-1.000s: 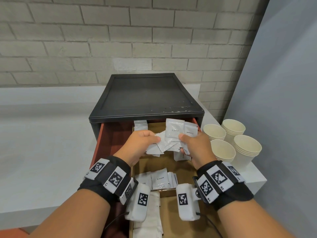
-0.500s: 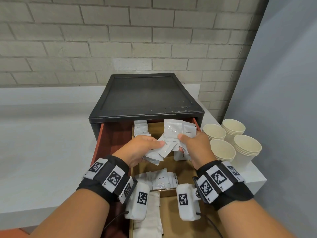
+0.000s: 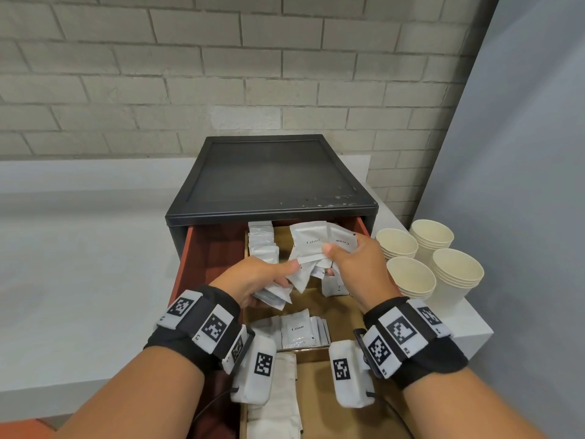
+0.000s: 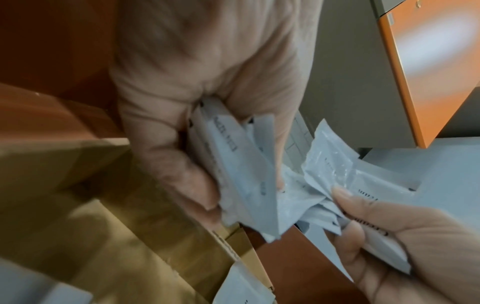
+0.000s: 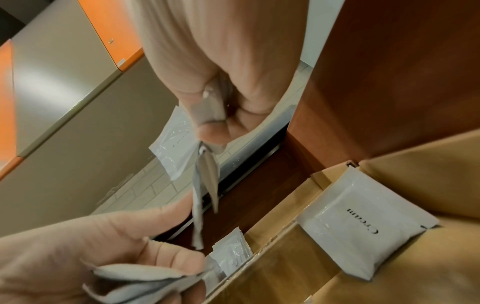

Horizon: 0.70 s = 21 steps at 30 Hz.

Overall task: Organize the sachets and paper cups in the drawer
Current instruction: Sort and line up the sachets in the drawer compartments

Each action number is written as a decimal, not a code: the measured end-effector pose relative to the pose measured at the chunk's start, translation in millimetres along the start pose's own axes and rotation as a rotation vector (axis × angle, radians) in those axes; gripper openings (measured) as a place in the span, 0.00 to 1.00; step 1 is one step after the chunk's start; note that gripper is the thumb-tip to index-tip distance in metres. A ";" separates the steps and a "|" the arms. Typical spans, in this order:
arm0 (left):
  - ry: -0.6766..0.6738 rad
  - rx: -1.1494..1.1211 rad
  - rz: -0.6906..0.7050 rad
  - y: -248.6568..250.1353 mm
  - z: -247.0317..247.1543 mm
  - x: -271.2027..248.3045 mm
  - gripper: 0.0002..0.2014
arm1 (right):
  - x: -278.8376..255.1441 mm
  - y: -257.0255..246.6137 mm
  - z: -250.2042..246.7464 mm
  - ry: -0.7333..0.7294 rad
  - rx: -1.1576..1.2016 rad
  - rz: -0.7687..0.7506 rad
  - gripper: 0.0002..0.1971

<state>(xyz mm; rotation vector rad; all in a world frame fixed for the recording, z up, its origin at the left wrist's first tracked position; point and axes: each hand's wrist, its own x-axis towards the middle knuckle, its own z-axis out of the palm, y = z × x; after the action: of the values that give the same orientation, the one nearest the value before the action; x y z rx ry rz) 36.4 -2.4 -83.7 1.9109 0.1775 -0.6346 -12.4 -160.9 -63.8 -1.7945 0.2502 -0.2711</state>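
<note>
Both hands hover over the open drawer (image 3: 202, 248). My left hand (image 3: 253, 280) grips a stack of white cream sachets (image 3: 275, 294), seen close in the left wrist view as sachets (image 4: 233, 164). My right hand (image 3: 351, 264) pinches a fan of cream sachets (image 3: 311, 240) between thumb and fingers; in the right wrist view these sachets (image 5: 179, 144) hang from its fingers. Several sachets stand in a row (image 3: 261, 245) at the drawer's back left. More sachets (image 3: 297, 331) lie in a nearer cardboard compartment. Stacks of paper cups (image 3: 411, 277) stand on the counter to the right.
The black drawer cabinet (image 3: 269, 179) sits on a white counter (image 3: 79, 264) against a brick wall. Cardboard dividers (image 3: 335, 308) split the drawer. A single cream sachet (image 5: 363, 224) leans in a right compartment. A grey panel (image 3: 522, 153) rises at the right.
My left hand has drawn its sachets down and slightly toward me, away from the fan in my right hand. The right hand has risen slightly.
</note>
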 end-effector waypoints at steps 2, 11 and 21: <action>-0.025 0.030 -0.013 0.5 0.3 -0.7 0.24 | 0.1 -0.5 0.4 -0.009 0.025 -0.003 0.14; -0.191 -0.394 -0.080 8.5 -0.6 -1.5 0.35 | -2.4 -3.2 -1.2 -0.090 0.081 -0.007 0.13; -0.103 -0.341 -0.051 7.2 -1.4 -3.5 0.14 | 4.1 2.8 -1.5 0.000 0.187 0.062 0.08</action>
<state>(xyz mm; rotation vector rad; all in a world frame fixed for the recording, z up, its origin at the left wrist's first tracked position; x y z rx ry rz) 36.7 -3.7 -75.7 1.5464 0.2523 -0.6879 -9.0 -164.2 -65.9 -1.5988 0.2711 -0.2431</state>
